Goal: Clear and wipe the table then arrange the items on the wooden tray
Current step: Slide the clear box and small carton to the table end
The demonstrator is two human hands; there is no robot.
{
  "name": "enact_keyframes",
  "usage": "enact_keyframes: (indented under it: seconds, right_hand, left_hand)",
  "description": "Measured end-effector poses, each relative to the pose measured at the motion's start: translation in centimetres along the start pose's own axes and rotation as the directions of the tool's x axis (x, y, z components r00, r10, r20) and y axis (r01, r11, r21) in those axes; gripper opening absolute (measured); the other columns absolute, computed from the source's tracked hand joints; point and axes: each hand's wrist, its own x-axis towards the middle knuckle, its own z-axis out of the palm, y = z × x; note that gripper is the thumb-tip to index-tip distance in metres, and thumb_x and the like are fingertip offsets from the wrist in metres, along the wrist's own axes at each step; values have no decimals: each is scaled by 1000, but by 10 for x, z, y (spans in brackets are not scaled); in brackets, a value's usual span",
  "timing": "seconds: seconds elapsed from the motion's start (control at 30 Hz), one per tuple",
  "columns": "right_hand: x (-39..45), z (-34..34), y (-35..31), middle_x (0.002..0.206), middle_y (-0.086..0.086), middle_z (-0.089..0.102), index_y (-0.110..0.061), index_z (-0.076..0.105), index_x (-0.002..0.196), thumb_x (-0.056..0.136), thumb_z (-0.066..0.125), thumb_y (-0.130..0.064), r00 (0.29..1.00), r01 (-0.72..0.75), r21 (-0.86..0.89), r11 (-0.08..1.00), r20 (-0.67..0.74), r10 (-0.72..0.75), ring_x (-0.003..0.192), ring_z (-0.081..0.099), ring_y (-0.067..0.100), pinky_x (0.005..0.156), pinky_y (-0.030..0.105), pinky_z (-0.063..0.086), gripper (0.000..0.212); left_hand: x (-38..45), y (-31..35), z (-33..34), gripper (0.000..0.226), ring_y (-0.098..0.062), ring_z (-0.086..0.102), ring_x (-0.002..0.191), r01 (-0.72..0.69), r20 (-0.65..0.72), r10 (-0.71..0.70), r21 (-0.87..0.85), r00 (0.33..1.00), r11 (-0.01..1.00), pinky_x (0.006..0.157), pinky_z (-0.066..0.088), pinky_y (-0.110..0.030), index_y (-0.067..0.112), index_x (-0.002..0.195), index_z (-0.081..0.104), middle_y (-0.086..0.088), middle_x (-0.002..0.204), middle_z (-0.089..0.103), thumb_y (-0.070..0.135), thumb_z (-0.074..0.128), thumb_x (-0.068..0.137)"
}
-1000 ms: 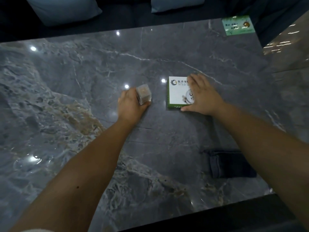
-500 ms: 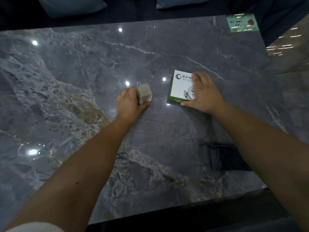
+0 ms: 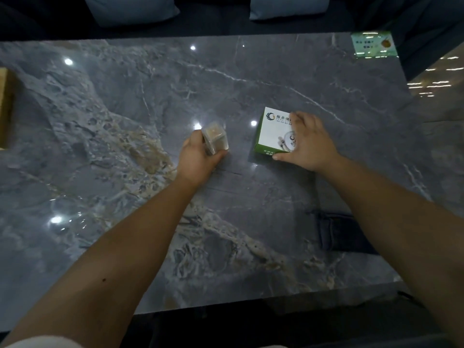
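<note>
Now, left hand (image 3: 198,156) clasping clear box (image 3: 216,139), right hand (image 3: 307,144) gripping white carton (image 3: 272,129).

a glossy green printed card (image 3: 373,43) lies flat at the far right corner of the dark grey marble table (image 3: 125,136), its face catching glare so the print cannot be read. two pale blue cushions sit on dark seating beyond the table's far edge, one cushion (image 3: 130,8) toward the left and the other cushion (image 3: 288,6) toward the right. off the right edge, a shiny tan floor (image 3: 442,81) reflects short streaks of light.
</note>
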Motion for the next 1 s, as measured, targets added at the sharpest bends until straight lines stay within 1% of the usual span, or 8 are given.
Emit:
enact_keyframes:
  seconds: [0.07,0.13,0.4,0.5,0.6,0.7,0.87,1.0]
  right_hand:
    - [3,-8,-18,148,13,28,-9,22,146,62,74,-65,999,31,-4,1000,-7,-31,134,24,32,111,43,23,113]
    - [9,-15,-39,149,12,27,-11,21,146,60,73,-67,998,58,-8,998,-21,-58,135,23,32,111,44,24,114]
    - [27,-23,-161,145,9,30,-12,24,145,58,69,-72,967,243,2,970,-77,-242,132,26,30,111,45,26,115]
    - [26,-18,-216,144,9,33,-13,28,144,57,69,-72,942,324,31,946,-104,-319,130,28,30,110,46,29,113]
    - [23,-12,-276,147,7,29,-15,24,146,59,69,-71,920,388,35,921,-69,-385,133,25,30,108,46,28,113]
    - [21,2,-336,149,6,25,-17,20,147,60,67,-73,905,425,9,905,-32,-425,134,23,29,107,46,28,114]
    - [19,31,-432,146,10,29,-16,24,144,60,72,-68,881,472,-9,882,-26,-472,131,26,33,106,46,27,110]
    - [24,59,-498,147,13,29,-13,25,144,60,70,-70,884,467,-36,884,-19,-467,131,27,36,107,48,26,111]
  left_hand:
    - [-8,2,-19,55,-24,58,104,3,-58,-3,-2,998,1000,78,44,-27,13,117,53,-8,110,63,39,77,75]
    - [-17,1,-40,56,-23,57,107,9,-121,-11,-16,993,1000,77,39,-24,12,119,53,-8,113,62,36,79,75]
    - [-79,-41,-138,53,-26,55,108,101,-314,-110,-45,943,994,80,44,-32,11,115,53,-6,110,61,37,77,77]
    - [-109,-70,-174,53,-25,53,110,164,-377,-177,-66,909,984,81,41,-30,9,115,53,-5,110,59,37,77,77]
    - [-138,-102,-210,55,-26,52,111,206,-442,-213,-65,871,976,85,43,-34,8,117,53,-8,113,58,36,78,77]
    - [-166,-140,-243,53,-28,52,109,262,-475,-261,-65,840,963,82,42,-35,7,114,52,-9,112,58,37,77,77]
    - [-199,-211,-294,51,-28,50,108,328,-500,-325,-85,803,941,81,44,-39,7,110,52,-11,108,59,38,77,77]
    - [-212,-266,-322,52,-29,49,104,362,-506,-357,-93,785,928,83,44,-43,5,106,52,-12,103,61,41,76,76]
